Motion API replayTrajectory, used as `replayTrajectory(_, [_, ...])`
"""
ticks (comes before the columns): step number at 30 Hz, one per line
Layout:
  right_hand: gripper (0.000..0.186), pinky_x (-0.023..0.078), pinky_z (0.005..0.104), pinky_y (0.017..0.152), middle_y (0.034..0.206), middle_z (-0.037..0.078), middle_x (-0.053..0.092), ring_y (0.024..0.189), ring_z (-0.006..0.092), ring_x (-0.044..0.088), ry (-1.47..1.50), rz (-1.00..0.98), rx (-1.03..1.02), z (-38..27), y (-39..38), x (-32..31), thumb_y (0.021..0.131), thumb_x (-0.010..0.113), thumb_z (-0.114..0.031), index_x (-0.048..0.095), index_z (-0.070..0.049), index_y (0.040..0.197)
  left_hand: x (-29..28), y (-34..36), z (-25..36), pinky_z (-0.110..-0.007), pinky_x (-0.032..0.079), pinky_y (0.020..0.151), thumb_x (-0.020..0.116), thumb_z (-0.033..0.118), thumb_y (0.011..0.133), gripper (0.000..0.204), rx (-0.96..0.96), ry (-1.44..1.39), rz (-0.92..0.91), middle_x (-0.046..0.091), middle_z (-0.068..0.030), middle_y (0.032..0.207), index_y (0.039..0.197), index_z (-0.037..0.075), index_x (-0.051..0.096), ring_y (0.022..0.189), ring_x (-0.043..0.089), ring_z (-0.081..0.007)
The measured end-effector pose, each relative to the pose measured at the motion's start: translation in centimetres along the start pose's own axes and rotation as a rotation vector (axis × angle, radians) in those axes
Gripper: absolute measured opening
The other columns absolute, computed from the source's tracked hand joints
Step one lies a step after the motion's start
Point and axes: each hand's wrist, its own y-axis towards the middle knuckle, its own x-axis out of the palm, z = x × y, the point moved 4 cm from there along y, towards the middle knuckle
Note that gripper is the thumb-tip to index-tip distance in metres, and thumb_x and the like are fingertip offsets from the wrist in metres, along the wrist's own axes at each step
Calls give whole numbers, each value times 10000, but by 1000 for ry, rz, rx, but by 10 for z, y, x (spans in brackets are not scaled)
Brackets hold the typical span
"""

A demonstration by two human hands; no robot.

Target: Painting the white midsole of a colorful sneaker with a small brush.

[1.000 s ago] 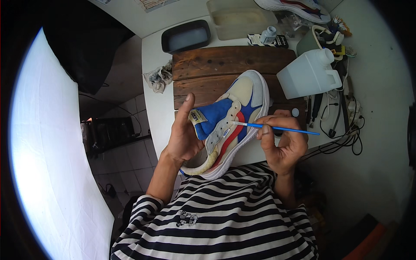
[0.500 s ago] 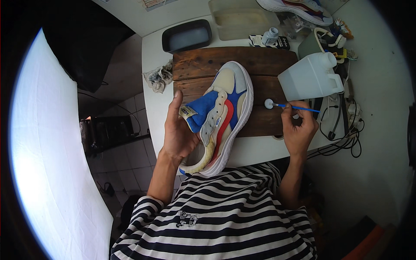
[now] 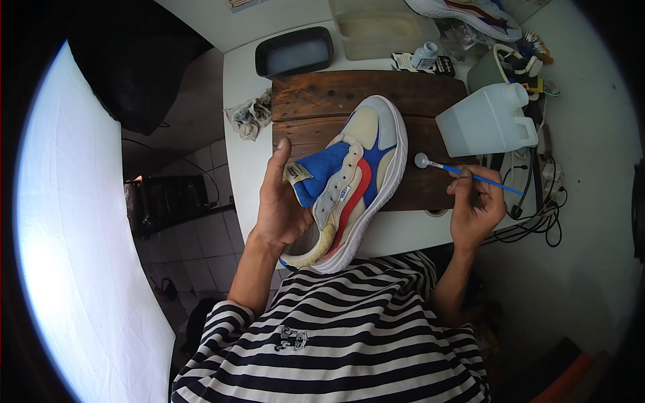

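Observation:
My left hand [image 3: 282,208] grips a laceless sneaker [image 3: 359,188], its thumb raised by the blue tongue and its fingers partly hidden behind the shoe. The sneaker has cream, grey and blue panels, a red stripe and a white sole. It slants with the toe pointing away from me, over the wooden board [image 3: 316,94]. Pinched between the fingers of my right hand [image 3: 477,208] is a thin blue-handled brush [image 3: 494,181]. The brush's tip meets a small round white cap-like thing [image 3: 421,160] to the right of the shoe; I cannot tell whether it is inside it.
A translucent jug [image 3: 487,121] stands at the board's right side. Beyond the board are a dark tray [image 3: 294,52], a clear tub [image 3: 383,30], a small bottle [image 3: 425,55] and another sneaker [image 3: 470,20]. A crumpled rag [image 3: 248,117] lies left; cables [image 3: 547,208] tangle at right.
My right hand has moved slightly right and the brush handle slopes more steeply. The shoe's toe has swung a little to the right in my left hand. The whole view has shifted slightly.

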Motion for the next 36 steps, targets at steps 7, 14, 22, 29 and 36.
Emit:
replayTrajectory(7, [94, 496, 271, 657, 807, 167, 687, 629, 125, 613, 393, -133, -142, -51, -7, 7, 923, 599, 18, 556, 30, 1006, 7, -2, -1, -502, 457, 1080, 430, 637, 959, 809, -12, 61, -18, 524, -227, 1410, 1465, 7, 405, 1265, 560, -358])
replayTrajectory(14, [87, 501, 287, 696, 826, 137, 693, 715, 134, 619, 447, -286, -67, -55, -14, 34, 890, 638, -1, 589, 16, 961, 8, -6, -5, -403, 500, 1030, 412, 638, 964, 794, -46, 120, -1, 600, -196, 1334, 1410, -14, 482, 1205, 614, -294])
replayTrajectory(22, [85, 510, 275, 675, 850, 129, 692, 764, 159, 634, 410, -290, -85, -55, -17, 38, 865, 656, 5, 614, 26, 936, 17, -10, -4, -397, 504, 1025, 396, 637, 970, 796, -34, 164, -8, 612, -196, 1320, 1388, -32, 501, 1184, 629, -295])
replayTrajectory(29, [100, 504, 314, 717, 842, 114, 699, 760, 183, 645, 356, -263, -213, -64, -14, 35, 846, 663, 16, 621, 17, 937, 14, -11, -5, -402, 515, 1017, 397, 635, 971, 794, -46, 159, 20, 618, -193, 1308, 1395, -30, 489, 1186, 628, -293])
replayTrajectory(36, [135, 493, 328, 723, 809, 109, 712, 706, 189, 652, 269, -254, -232, -58, -12, 32, 827, 678, 9, 618, 4, 948, 17, -10, -5, -376, 548, 962, 380, 781, 887, 999, -46, 349, 86, 607, -224, 1298, 1443, -49, 414, 1159, 643, -275])
